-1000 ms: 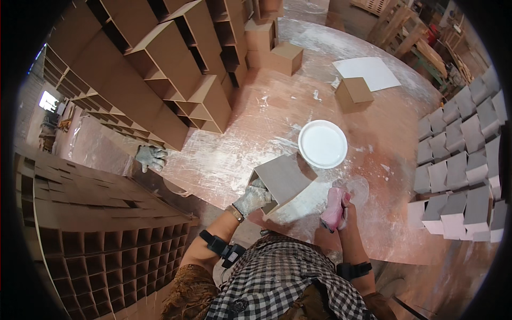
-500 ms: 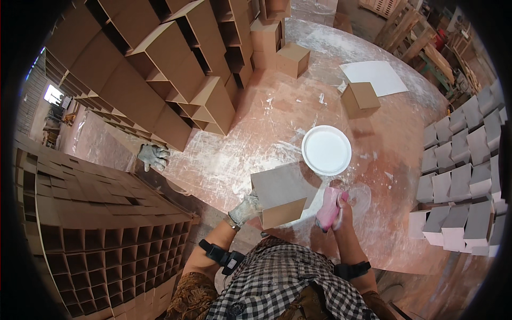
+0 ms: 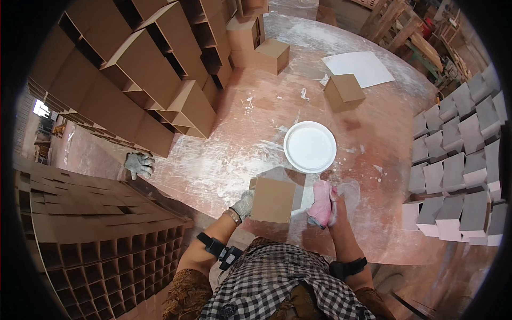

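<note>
My left hand (image 3: 243, 204), in a grey glove, grips the left side of a brown cardboard box (image 3: 273, 199) and holds it just above the floor. My right hand (image 3: 332, 201) holds a pink cloth (image 3: 320, 204) right beside the box's right edge. A round white bucket of white liquid (image 3: 310, 146) stands on the floor just beyond the box. The floor around it is smeared with white.
Rows of open brown boxes (image 3: 144, 80) are stacked at the left and far left. Grey-white coated boxes (image 3: 458, 176) line the right. A loose brown box (image 3: 344, 90), a white sheet (image 3: 362, 68) and a spare grey glove (image 3: 138, 164) lie on the floor.
The box has been lifted and tipped up toward me, and now stands more upright. The pink cloth in my right hand has come closer to the box's right edge.
</note>
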A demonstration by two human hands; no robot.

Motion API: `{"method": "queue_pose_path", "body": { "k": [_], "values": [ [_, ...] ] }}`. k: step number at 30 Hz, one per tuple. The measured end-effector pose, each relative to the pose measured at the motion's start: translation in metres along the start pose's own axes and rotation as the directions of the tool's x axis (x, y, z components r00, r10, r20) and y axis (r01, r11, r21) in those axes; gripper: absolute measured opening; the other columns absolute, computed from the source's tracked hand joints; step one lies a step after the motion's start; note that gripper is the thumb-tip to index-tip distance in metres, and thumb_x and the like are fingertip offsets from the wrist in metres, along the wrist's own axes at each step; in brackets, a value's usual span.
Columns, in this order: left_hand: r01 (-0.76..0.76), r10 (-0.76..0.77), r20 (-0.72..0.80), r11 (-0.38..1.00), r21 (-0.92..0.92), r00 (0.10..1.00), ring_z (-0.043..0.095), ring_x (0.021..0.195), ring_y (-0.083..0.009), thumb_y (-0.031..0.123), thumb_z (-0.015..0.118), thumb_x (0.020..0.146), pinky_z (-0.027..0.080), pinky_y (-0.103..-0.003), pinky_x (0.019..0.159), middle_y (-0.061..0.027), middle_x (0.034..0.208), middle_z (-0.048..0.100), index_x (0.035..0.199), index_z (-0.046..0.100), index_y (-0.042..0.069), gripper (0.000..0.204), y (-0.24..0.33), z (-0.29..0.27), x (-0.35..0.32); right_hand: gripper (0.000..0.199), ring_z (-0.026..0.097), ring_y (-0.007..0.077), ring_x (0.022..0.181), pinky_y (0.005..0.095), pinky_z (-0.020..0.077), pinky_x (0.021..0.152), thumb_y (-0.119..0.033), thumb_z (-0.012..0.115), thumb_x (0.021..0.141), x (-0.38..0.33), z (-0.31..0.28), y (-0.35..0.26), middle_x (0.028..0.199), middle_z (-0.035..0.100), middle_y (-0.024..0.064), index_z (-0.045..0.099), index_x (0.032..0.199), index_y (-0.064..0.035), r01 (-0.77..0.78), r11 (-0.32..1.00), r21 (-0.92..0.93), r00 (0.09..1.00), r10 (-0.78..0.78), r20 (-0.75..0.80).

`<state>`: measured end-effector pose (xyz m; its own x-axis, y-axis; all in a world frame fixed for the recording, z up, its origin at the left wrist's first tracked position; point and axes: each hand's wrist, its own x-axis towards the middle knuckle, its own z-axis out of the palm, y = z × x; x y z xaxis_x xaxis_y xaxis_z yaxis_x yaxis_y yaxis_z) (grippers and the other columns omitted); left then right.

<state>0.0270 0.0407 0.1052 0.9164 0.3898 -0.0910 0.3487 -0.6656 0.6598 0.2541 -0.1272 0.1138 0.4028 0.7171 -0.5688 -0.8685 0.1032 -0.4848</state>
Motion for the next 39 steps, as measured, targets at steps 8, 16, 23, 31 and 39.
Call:
{"method": "queue_pose_path", "body": {
  "k": [8,16,23,31,39],
  "values": [
    [0.089,-0.089,0.022,0.996,-0.031,0.996,0.057,0.103,-0.0275,0.027,0.052,0.086,0.048,-0.035,0.084,-0.0148,0.111,0.059,0.114,0.056,0.004,0.036,0.005,0.008,0.006,0.020,0.063,0.0290,0.078,0.0386,0.0496,0.070,-0.018,0.057,0.076,0.068,0.061,-0.062,0.081,0.064,0.0154,0.064,0.088,-0.0032,0.213,-0.154,-0.965,0.860,-0.440,0.260],
    [0.134,-0.134,0.014,0.990,-0.037,0.991,0.058,0.101,-0.0274,0.029,0.052,0.086,0.048,-0.035,0.084,-0.0149,0.111,0.059,0.113,0.057,0.006,0.036,0.013,0.013,0.008,0.023,0.061,0.0371,0.079,0.0435,0.0489,0.072,-0.022,0.057,0.070,0.101,0.088,-0.053,0.082,0.064,0.0199,0.064,0.081,-0.0031,0.095,-0.649,-0.755,0.892,-0.281,0.353],
    [0.162,-0.163,-0.006,0.982,-0.100,0.987,0.058,0.100,-0.0273,0.030,0.052,0.086,0.047,-0.036,0.084,-0.0149,0.112,0.060,0.113,0.058,0.007,0.036,0.018,0.012,0.011,0.028,0.061,0.0381,0.079,0.0438,0.0481,0.072,-0.025,0.060,0.067,0.076,0.100,-0.074,0.081,0.062,0.0221,0.064,0.082,-0.0022,0.128,-0.487,-0.864,0.871,-0.362,0.333],
    [0.177,-0.171,-0.071,0.980,0.091,0.983,0.060,0.094,-0.0271,0.029,0.053,0.085,0.048,-0.036,0.081,-0.0146,0.108,0.061,0.108,0.060,0.006,0.033,-0.001,0.036,0.007,0.027,0.061,0.0383,0.081,0.0418,0.0480,0.072,-0.022,0.060,0.068,0.093,0.079,-0.074,0.084,0.062,0.0234,0.065,0.086,-0.0026,0.205,-0.358,-0.911,0.868,-0.364,0.338],
    [0.186,-0.536,-0.163,0.536,-0.823,0.828,0.061,0.091,-0.0274,0.029,0.055,0.084,0.049,-0.037,0.076,-0.0149,0.102,0.063,0.106,0.060,0.006,0.033,-0.071,0.063,-0.024,0.022,0.060,0.0202,0.078,0.0323,0.0474,0.070,-0.014,0.063,0.078,0.116,0.052,-0.087,0.086,0.064,0.0093,0.062,0.095,0.0009,0.165,0.477,-0.864,0.979,-0.186,0.084]
  ]
}}
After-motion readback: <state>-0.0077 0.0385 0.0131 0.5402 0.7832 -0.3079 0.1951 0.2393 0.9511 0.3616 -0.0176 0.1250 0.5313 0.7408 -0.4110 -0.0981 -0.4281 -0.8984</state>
